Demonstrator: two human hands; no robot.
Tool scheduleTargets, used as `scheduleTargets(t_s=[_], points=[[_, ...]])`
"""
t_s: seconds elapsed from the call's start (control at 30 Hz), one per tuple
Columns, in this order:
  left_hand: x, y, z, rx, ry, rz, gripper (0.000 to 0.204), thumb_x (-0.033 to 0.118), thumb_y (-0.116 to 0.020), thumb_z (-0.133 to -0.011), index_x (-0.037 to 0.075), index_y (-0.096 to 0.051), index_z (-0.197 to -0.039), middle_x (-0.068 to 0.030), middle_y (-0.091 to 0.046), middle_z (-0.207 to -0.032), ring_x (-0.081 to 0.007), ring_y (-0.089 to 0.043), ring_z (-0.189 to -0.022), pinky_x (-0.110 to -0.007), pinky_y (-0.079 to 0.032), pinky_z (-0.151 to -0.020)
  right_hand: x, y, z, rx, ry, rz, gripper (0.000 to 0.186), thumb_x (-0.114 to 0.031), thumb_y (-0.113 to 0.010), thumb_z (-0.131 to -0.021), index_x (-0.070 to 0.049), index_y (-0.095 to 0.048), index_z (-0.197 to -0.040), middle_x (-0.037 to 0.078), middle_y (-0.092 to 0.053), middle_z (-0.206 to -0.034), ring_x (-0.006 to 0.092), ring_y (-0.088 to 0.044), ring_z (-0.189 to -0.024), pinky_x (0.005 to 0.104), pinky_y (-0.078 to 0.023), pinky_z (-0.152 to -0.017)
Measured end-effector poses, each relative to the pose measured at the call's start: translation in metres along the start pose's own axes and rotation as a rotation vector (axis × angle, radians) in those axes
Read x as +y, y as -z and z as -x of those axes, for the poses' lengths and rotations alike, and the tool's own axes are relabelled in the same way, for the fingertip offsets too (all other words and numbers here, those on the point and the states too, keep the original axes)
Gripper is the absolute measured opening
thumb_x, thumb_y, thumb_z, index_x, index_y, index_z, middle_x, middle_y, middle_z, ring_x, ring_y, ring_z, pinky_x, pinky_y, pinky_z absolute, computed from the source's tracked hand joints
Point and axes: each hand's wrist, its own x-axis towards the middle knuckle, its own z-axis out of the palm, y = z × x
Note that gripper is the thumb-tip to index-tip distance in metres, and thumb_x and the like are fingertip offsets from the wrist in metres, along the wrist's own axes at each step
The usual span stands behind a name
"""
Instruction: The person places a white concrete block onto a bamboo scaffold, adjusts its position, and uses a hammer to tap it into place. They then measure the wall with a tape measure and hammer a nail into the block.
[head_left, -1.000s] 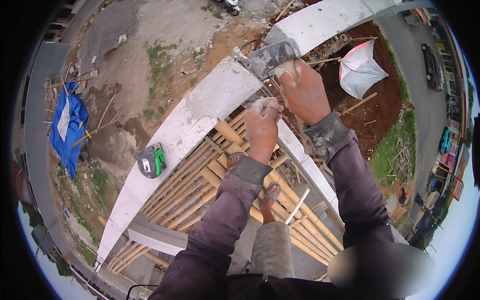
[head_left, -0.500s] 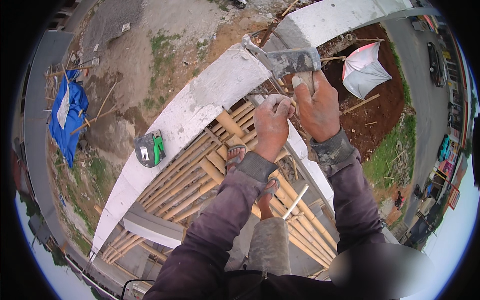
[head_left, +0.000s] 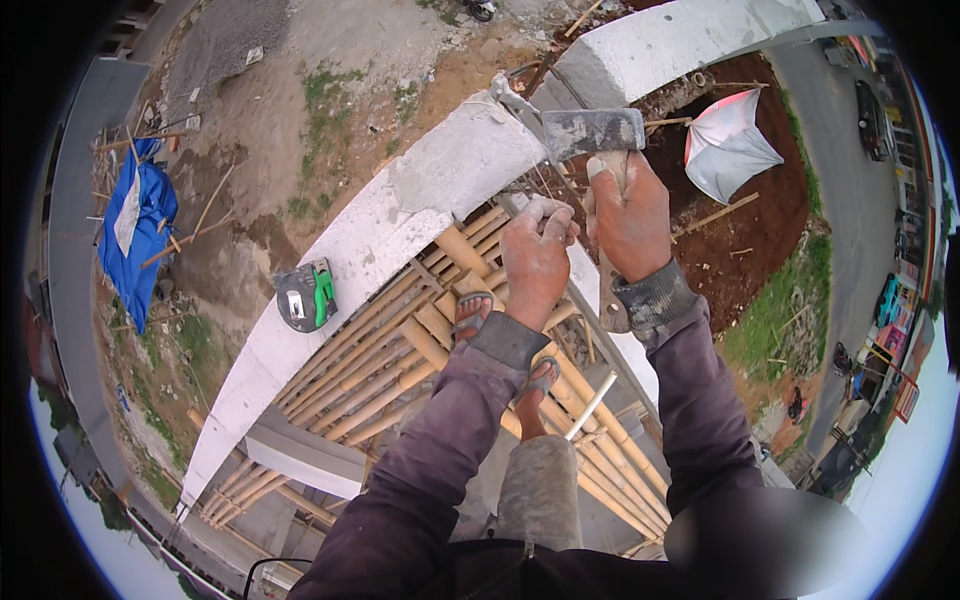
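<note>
My right hand [head_left: 632, 222] is wrapped round the handle of a hammer [head_left: 595, 133], its thumb pointing up along the handle. The hammer's blocky grey head is dusty and lies level just beyond my knuckles. Close beside it on the left, my left hand [head_left: 537, 262] is closed with its fingers curled; what they hold, if anything, is hidden. Both hands are over a gap between two pale concrete wall tops. The nearer wall top [head_left: 450, 165] has a broken, rough end near the hammer head. A green and black tape measure [head_left: 306, 297] rests on that wall top, further left.
Beneath my arms, bamboo poles [head_left: 375, 385] form a platform where my sandalled feet stand. The other wall top [head_left: 680, 50] curves away at the upper right. Far below are bare ground, a blue tarp [head_left: 135, 235], a white sheet [head_left: 733, 143] and a road [head_left: 835, 140].
The hammer head has shifted slightly right and tilted level. My right hand has moved a little, opening a wider space between it and my left hand, which has shifted slightly left.
</note>
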Motion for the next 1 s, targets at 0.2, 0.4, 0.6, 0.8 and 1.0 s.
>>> scheduleTargets(t_s=[0.2,0.4,0.6,0.8,1.0], points=[[0.001,-0.001,-0.001,0.005,0.020,0.009,0.014,0.008,-0.059,-0.096,-0.003,-0.067,-0.092,-0.0067,-0.067,-0.072,-0.0117,-0.061,-0.064,-0.027,-0.049,-0.061,0.000,-0.002,-0.015,-0.035,0.067,0.109,0.029,-0.018,-0.059,-0.089,0.010,-0.058,-0.095,0.032,-0.065,-0.086,0.0497,-0.065,-0.086,0.0510,-0.051,-0.075],[-0.001,-0.001,-0.002,-0.044,0.062,0.042,0.015,0.010,-0.058,-0.099,-0.003,-0.066,-0.100,-0.0042,-0.065,-0.080,-0.0097,-0.058,-0.070,-0.024,-0.048,-0.064,-0.001,-0.008,-0.037,-0.094,0.075,0.154,0.032,-0.022,-0.058,-0.088,0.009,-0.059,-0.092,0.032,-0.065,-0.086,0.0499,-0.065,-0.086,0.0508,-0.051,-0.076],[-0.003,-0.002,-0.003,-0.010,0.021,0.038,0.015,0.010,-0.060,-0.097,-0.003,-0.067,-0.093,-0.0062,-0.067,-0.073,-0.0111,-0.061,-0.064,-0.026,-0.049,-0.062,-0.010,-0.013,-0.058,-0.141,0.154,0.191,0.033,-0.023,-0.058,-0.088,0.010,-0.059,-0.092,0.033,-0.065,-0.084,0.0495,-0.065,-0.085,0.0509,-0.052,-0.076],[-0.002,-0.006,-0.003,-0.064,0.083,0.141,0.017,0.012,-0.059,-0.099,-0.003,-0.066,-0.103,-0.0043,-0.066,-0.083,-0.0094,-0.059,-0.072,-0.024,-0.049,-0.066,-0.023,-0.005,-0.054,-0.155,0.131,0.232,0.032,-0.021,-0.056,-0.088,0.010,-0.059,-0.094,0.034,-0.065,-0.085,0.0510,-0.064,-0.084,0.0515,-0.052,-0.075],[-0.020,0.006,0.001,-0.139,0.091,-0.023,0.024,0.016,-0.062,-0.096,-0.005,-0.067,-0.105,-0.0091,-0.070,-0.083,-0.0138,-0.063,-0.073,-0.029,-0.052,-0.069,-0.024,0.011,-0.016,0.009,0.198,0.267,0.029,-0.018,-0.058,-0.088,0.009,-0.057,-0.098,0.034,-0.064,-0.085,0.0516,-0.064,-0.083,0.0539,-0.051,-0.072]])
